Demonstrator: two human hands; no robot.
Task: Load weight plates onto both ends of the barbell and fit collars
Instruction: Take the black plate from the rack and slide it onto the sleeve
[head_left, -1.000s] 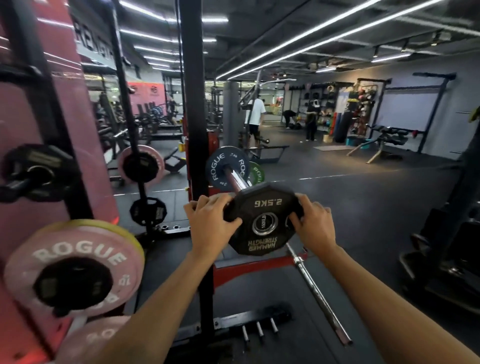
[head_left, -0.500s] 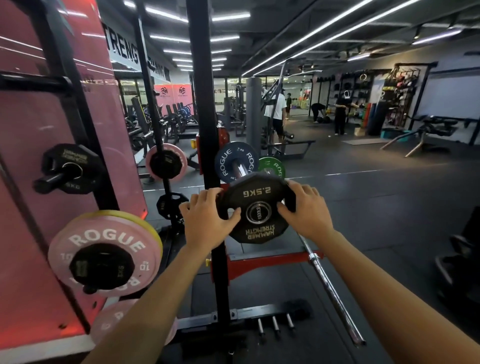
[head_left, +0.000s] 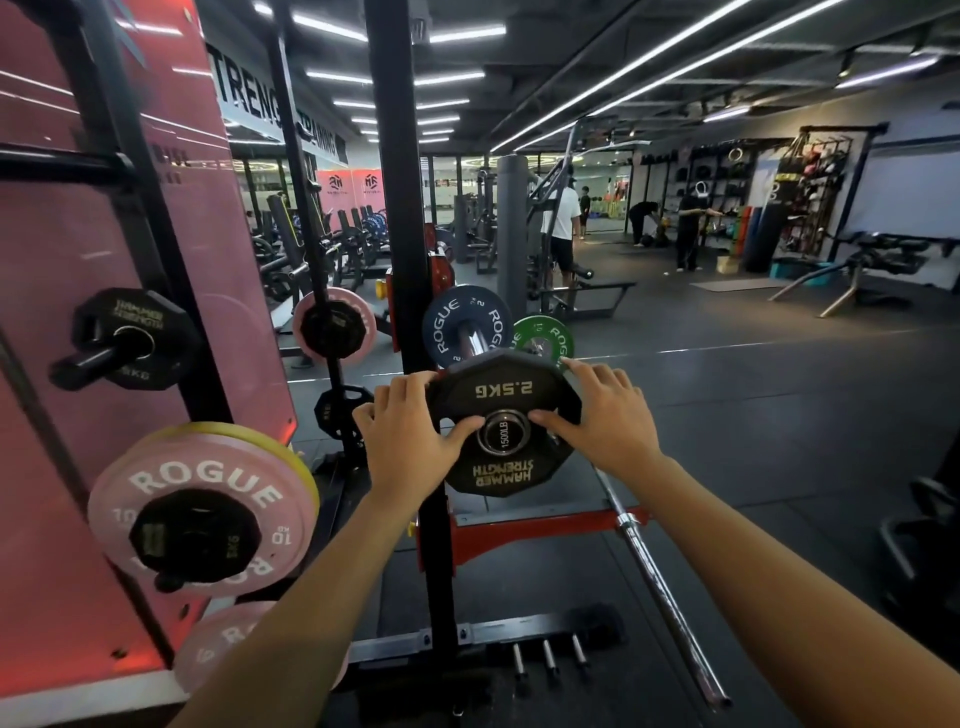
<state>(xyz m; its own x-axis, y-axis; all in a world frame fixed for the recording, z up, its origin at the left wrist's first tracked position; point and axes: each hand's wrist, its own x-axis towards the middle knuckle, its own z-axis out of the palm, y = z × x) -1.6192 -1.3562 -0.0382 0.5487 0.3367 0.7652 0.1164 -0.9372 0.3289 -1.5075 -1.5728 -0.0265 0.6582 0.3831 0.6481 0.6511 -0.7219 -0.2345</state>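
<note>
At the bar's end (head_left: 503, 433), both hands, left (head_left: 410, 431) and right (head_left: 602, 415), grasp the plate (head_left: 503, 426), now slid on, so it can go further.

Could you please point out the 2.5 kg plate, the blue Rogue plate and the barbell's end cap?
2.5 kg plate (head_left: 503, 388): head view, upper face by the weight marking.
Blue Rogue plate (head_left: 441, 332): head view, left face.
Barbell end cap (head_left: 504, 434): head view, centre label.

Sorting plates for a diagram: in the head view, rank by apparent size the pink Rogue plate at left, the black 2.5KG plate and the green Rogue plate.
1. Pink Rogue plate
2. Black twelve-sided 2.5KG plate
3. Green Rogue plate, farther from the camera, so true size is unsure
</note>
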